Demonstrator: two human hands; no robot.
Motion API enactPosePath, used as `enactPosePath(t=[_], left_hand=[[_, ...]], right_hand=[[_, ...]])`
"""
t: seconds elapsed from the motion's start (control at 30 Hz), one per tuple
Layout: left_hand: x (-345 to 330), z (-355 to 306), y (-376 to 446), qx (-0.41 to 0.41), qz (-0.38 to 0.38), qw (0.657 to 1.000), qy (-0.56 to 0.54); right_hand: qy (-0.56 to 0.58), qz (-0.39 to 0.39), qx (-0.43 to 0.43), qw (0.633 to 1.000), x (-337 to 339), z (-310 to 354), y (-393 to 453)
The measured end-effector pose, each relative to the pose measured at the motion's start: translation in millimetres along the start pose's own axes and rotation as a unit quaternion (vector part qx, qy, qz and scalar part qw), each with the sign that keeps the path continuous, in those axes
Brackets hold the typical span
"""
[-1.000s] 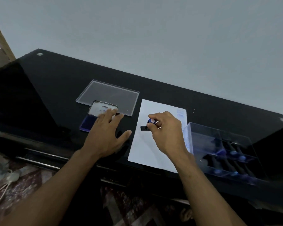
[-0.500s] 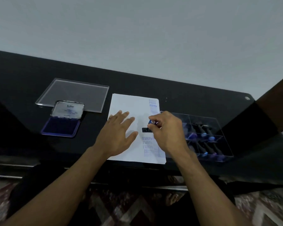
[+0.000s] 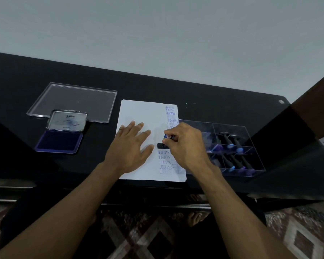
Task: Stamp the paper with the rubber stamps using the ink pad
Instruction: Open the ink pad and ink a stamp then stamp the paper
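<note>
My left hand (image 3: 132, 146) lies flat on the white paper (image 3: 138, 113), fingers straight and spread, pressing the sheet to the black worktop (image 3: 213, 101). My right hand (image 3: 185, 146) is over the right part of the paper, its fingertips curled round the blue-topped handle of a rubber stamp (image 3: 166, 141), whose dark base sits down on the sheet just above a column of blue prints reading SAMPLE and FAX OUT. More blue prints, FRAGILE among them, run along the paper's far right edge. The ink pad (image 3: 60, 142) lies well left of the paper, its blue pad bare and its metal lid (image 3: 67, 121) swung up behind it. Beyond the ink pad, also left of the paper, lies a flat clear cover (image 3: 73, 98). Just right of the paper, touching its edge as far as I can tell, stands a clear box (image 3: 251, 139) with compartments holding more stamps (image 3: 230, 143) with dark handles.
</note>
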State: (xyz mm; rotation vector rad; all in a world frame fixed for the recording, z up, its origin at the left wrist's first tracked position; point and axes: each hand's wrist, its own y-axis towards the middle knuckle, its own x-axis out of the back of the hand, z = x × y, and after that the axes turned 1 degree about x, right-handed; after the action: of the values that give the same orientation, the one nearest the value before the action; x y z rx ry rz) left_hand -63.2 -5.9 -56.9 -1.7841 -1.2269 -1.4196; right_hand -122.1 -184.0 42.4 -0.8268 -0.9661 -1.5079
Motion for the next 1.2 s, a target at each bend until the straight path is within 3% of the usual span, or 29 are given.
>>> enactPosePath(t=[1.2], left_hand=[[-7, 5, 1, -0.002, -0.019, 1.000, 0.008]], right_hand=[[-0.044, 0.039, -0.033, 0.998, -10, 1, 9]])
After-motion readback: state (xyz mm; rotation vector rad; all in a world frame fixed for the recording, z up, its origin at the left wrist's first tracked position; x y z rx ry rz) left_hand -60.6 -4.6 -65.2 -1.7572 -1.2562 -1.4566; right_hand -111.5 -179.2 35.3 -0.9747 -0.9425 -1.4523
